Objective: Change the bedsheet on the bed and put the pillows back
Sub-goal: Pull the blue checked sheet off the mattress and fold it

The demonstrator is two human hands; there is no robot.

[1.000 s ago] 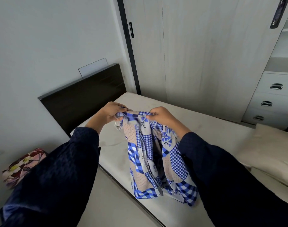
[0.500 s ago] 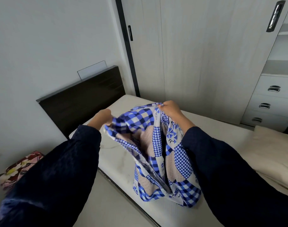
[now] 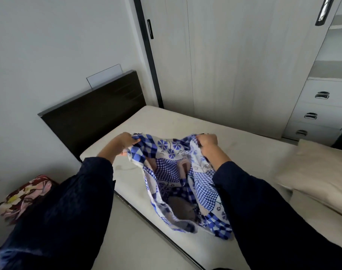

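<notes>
Pinching the top hem, the left hand (image 3: 122, 143) and right hand (image 3: 207, 142) now hold the blue patchwork sheet (image 3: 178, 178) pulled wider apart than a second ago, its folds opening over the bare mattress (image 3: 244, 152). Unfolding has begun; spreading comes next.

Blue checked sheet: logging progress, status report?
Left hand, right hand gripping blue checked sheet, spread open. Mattress bare. Pillow on it.
</notes>
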